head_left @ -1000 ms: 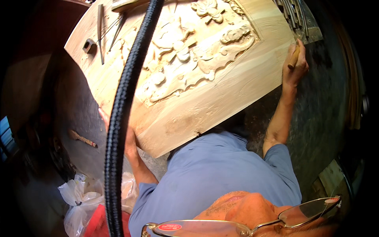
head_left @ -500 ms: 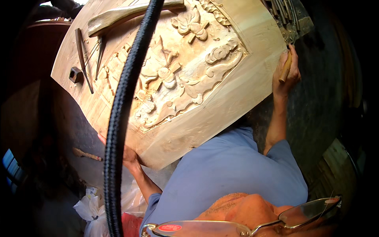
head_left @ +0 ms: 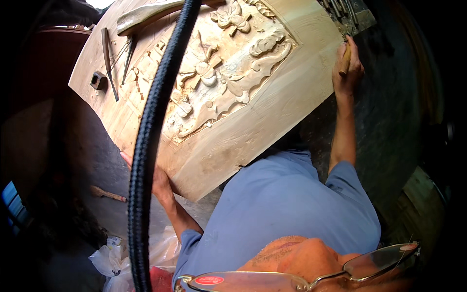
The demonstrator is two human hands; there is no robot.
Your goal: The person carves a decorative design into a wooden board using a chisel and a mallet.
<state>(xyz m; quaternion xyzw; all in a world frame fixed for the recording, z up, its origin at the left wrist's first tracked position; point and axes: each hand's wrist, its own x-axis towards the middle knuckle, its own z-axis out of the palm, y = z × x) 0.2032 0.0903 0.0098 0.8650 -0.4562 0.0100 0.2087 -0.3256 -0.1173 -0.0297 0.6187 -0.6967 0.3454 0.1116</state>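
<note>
A broad, pale wooden board [head_left: 272,129] lies tilted before me, with a flower-and-scroll relief [head_left: 233,90] carved into its middle. My left hand [head_left: 162,185] grips the board's near left edge; a black braided cable and the board hide part of its fingers. At the right corner, my right hand [head_left: 354,73] is closed around the wooden handle of a carving chisel [head_left: 345,63], beside the board's edge. Its blade end points away toward several other slim metal tools [head_left: 340,7].
On the board's left side lie a wooden mallet-like tool [head_left: 146,17], a thin dark chisel [head_left: 108,63] and a small dark block [head_left: 98,81]. A brush-like stick [head_left: 108,193] rests below left, near plastic bags [head_left: 114,260]. The braided cable [head_left: 154,109] crosses the view.
The board, with the tools on it, has shifted away from me and turned slightly, its right side farther away. Both hands have moved along with it, the right still holding the chisel.
</note>
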